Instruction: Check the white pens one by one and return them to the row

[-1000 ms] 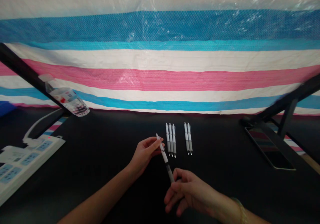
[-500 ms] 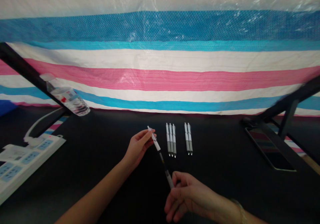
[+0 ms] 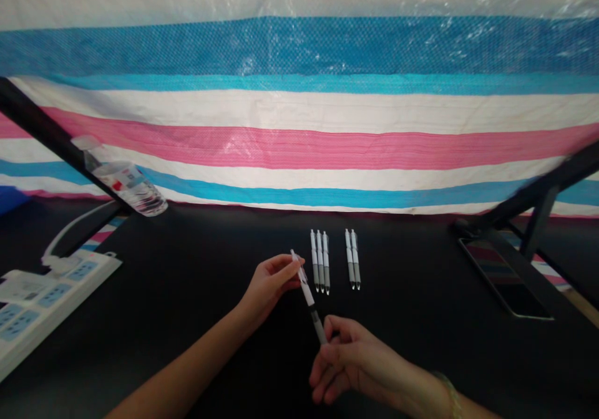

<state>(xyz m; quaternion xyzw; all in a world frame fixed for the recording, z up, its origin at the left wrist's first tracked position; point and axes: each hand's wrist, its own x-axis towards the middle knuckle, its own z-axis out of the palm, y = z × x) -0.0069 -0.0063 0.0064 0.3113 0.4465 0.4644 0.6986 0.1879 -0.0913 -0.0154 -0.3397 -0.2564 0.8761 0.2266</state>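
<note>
My left hand (image 3: 276,282) pinches the white upper barrel (image 3: 306,291) of a pen, its clicker end pointing up and away. Between finger and thumb of my right hand (image 3: 344,356) is the grey lower barrel (image 3: 319,330) of the same pen. The two halves are in line, with a short dark gap between them. Just beyond my hands lie a group of three white-and-grey pens (image 3: 320,263) and a pair of like pens (image 3: 353,260), side by side with their tips toward me.
On the left are a white power strip (image 3: 60,300) with a plugged-in cable and a tilted clear water bottle (image 3: 133,188) by a black bar. At right a phone (image 3: 505,279) lies near a black stand (image 3: 533,201). A striped plastic sheet (image 3: 299,151) hangs behind the black table.
My left hand has moved right and toward me with the upper barrel. The gap between the halves has shrunk, covering most of the refill seen before. My right hand has barely moved.
</note>
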